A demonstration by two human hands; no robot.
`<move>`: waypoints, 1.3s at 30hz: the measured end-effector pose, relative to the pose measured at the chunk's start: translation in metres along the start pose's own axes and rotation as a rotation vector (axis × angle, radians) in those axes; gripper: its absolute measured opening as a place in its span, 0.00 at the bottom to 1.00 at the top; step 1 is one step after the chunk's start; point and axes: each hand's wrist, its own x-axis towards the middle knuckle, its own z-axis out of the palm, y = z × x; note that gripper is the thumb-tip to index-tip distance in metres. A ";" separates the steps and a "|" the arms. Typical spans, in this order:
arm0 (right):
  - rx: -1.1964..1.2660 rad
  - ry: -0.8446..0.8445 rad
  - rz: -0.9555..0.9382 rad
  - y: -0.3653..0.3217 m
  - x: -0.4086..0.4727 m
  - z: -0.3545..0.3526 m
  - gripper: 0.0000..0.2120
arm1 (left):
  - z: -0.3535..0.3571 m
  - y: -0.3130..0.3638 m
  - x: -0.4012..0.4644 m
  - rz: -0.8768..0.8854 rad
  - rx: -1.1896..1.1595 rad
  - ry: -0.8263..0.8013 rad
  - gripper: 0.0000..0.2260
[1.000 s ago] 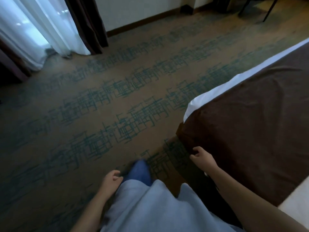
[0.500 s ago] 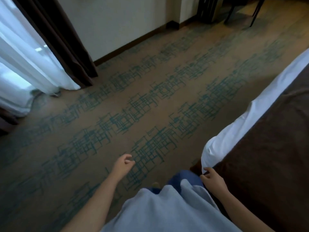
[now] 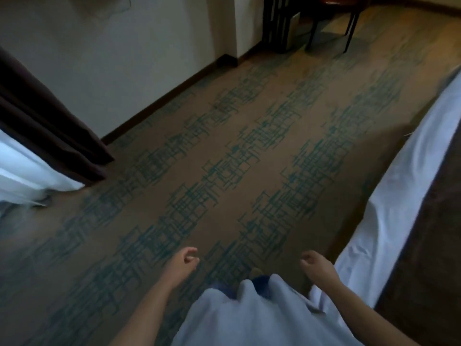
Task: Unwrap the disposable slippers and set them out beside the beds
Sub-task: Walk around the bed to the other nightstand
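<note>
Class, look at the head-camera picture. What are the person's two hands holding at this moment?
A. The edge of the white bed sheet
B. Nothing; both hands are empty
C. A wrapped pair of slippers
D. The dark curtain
B: the left hand and right hand hang loosely curled over the carpet, with nothing in either grip and no slippers in view.

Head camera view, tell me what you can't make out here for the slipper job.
- Slippers: none in the head view; whereabouts unknown.
- Bed: cut off by the right edge.
- Chair: only its legs show; top edge cuts it.
- Feet: mostly hidden behind the shirt.
- Left hand, right hand: loosely curled, apparently empty; palms hidden.
</note>
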 end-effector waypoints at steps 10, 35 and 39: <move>0.120 0.098 0.009 -0.088 0.146 -0.125 0.16 | -0.004 0.118 0.160 -0.071 0.000 -0.069 0.13; 0.493 0.305 0.470 -0.081 0.429 -0.419 0.15 | 0.128 0.660 0.500 0.230 0.429 -0.352 0.12; 0.464 0.322 0.395 -0.079 0.490 -0.534 0.17 | 0.166 0.718 0.514 0.183 0.382 -0.342 0.11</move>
